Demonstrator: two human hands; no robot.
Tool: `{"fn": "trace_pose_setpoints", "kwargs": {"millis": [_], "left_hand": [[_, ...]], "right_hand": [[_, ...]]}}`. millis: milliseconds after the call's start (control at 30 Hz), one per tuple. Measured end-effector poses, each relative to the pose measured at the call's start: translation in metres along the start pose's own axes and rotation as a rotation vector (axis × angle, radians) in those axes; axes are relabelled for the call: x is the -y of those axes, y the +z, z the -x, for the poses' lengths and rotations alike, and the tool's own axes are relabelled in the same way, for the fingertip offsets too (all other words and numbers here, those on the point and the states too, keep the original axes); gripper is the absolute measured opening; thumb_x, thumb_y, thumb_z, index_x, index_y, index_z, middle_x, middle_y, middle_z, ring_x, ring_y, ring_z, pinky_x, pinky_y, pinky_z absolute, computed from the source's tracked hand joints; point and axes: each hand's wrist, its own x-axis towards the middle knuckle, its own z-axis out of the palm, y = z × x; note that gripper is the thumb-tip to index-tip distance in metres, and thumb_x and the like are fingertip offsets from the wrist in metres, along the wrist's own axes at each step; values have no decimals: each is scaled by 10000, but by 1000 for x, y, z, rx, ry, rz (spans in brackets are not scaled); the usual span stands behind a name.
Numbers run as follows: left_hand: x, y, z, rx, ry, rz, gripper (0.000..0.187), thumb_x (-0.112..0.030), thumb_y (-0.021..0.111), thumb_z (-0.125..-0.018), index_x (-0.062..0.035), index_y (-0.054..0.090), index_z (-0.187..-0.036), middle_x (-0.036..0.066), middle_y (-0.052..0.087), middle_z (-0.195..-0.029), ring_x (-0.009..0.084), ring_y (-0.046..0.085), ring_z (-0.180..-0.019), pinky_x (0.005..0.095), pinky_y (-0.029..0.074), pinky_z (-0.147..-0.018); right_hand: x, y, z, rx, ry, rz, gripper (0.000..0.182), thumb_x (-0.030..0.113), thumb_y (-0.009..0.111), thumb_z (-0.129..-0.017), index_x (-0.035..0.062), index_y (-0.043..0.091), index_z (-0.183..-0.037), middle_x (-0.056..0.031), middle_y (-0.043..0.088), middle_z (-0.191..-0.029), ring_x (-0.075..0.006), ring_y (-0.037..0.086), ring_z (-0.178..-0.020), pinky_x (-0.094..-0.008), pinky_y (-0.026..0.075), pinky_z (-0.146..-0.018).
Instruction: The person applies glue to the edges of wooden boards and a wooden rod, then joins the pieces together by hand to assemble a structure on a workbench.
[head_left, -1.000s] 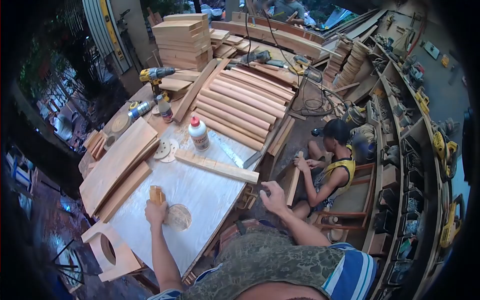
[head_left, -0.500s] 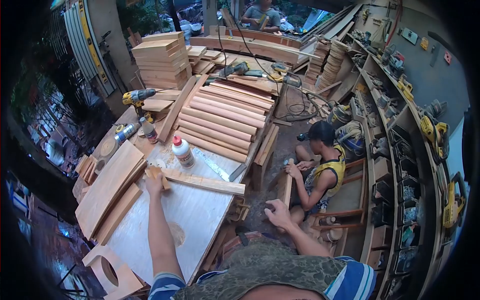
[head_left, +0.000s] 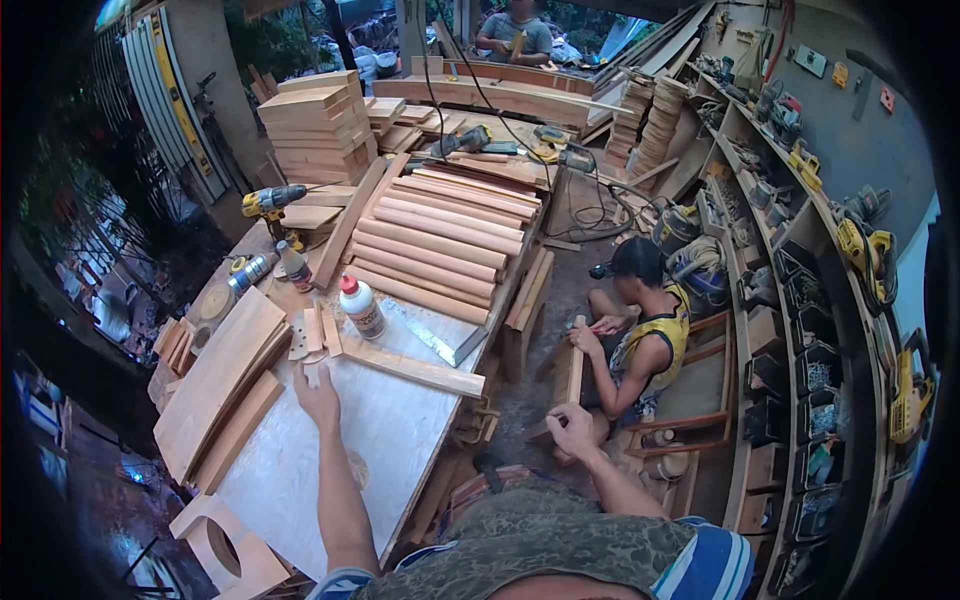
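My left hand [head_left: 318, 395] is over the pale worktable [head_left: 400, 420], its fingers apart and nothing in them. Just beyond its fingertips lie small wood blocks [head_left: 314, 330], beside one end of a long wood strip [head_left: 410, 368]. A white glue bottle with a red cap [head_left: 361, 308] stands to the right of the blocks. A metal square [head_left: 430, 335] lies near the bottle. Off the table's right edge, my right hand [head_left: 572, 432] hangs in the air with curled fingers; whether it holds anything small is hidden.
A seated person [head_left: 645, 335] works on a board at the right of the table. Rounded wood strips [head_left: 440, 235], a yellow drill [head_left: 272, 202] and stacked boards [head_left: 315, 130] lie farther back. Tool shelves [head_left: 790, 300] line the right side. Another person [head_left: 515, 38] is at the back.
My left hand has let go of the small wood block and drawn back toward me. My right hand has shifted slightly and its fingers have curled in.
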Motion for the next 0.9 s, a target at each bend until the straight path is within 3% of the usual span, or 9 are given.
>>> {"fn": "trace_pose_setpoints", "kwargs": {"millis": [167, 300, 367, 433, 467, 533, 633, 733, 900], "left_hand": [[-19, -92, 23, -232, -86, 166, 524, -204, 659, -990, 63, 518, -1418, 223, 577, -1400, 301, 550, -1300, 398, 417, -1109], [-69, -189, -11, -455, 181, 375, 464, -199, 576, -1028, 74, 531, -1399, 216, 559, -1430, 291, 540, -1326, 411, 446, -1092], [-121, -242, -15, -509, 502, 556, 479, -232, 459, -1056, 80, 506, -1417, 230, 543, -1447, 311, 525, -1354, 461, 438, -1112], [-172, -284, -15, -521, 703, 601, 508, -248, 373, -1060, 90, 484, -1423, 241, 530, -1457, 342, 521, -1362, 514, 427, -1124], [-194, -308, -15, -521, 744, 622, 522, -272, 375, -1061, 91, 481, -1421, 253, 527, -1455, 353, 515, -1367, 520, 432, -1122], [-248, -345, -9, -520, 780, 642, 538, -296, 376, -1062, 92, 477, -1420, 265, 524, -1453, 363, 508, -1372, 525, 436, -1120], [-348, -383, 22, -365, 1246, 705, 520, -404, 613, -1010, 43, 572, -1273, 203, 624, -1233, 304, 641, -1093, 414, 502, -989], [-404, -438, 43, -249, 1641, 491, 551, -481, 474, -1035, 29, 578, -1215, 240, 538, -1361, 349, 609, -1167, 473, 491, -1027], [-412, -419, 70, -55, 1812, 346, 546, -479, 479, -1033, 27, 578, -1212, 240, 540, -1357, 350, 607, -1170, 475, 490, -1028]], "right_hand": [[26, -26, -39, -210, -65, -107, 278, 213, 768, -888, -4, 656, -755, -117, 615, -660, -210, 607, -619, -376, 486, -624], [57, -55, -86, -272, -117, -120, 349, 211, 708, -935, -36, 616, -707, -118, 576, -624, -179, 565, -607, -374, 453, -611], [89, -77, -110, -324, -221, -78, 337, 189, 685, -952, -20, 617, -696, -109, 589, -623, -158, 577, -612, -358, 473, -631], [139, -111, -128, -288, -49, -410, 367, 190, 621, -1009, 36, 623, -676, -28, 630, -654, -103, 571, -646, -289, 466, -620], [136, -132, -152, -365, -417, -231, 343, 205, 580, -1040, 49, 632, -740, -9, 630, -694, -87, 560, -662, -262, 461, -633], [220, -173, -147, -371, -381, -504, 275, 182, 542, -1050, 50, 633, -827, -18, 635, -748, -110, 568, -694, -265, 469, -669], [305, -254, -147, -269, -962, -470, 309, 225, 442, -1066, -15, 636, -1076, -142, 649, -999, -238, 657, -859, -380, 541, -832], [390, -330, -113, -144, -1165, -563, 491, 328, 417, -1068, -91, 592, -1254, -233, 657, -1210, -295, 670, -1080, -381, 533, -937], [461, -352, -119, -226, -1302, -250, 471, 312, 433, -1063, -90, 600, -1240, -229, 663, -1198, -293, 674, -1069, -378, 537, -933]]}}
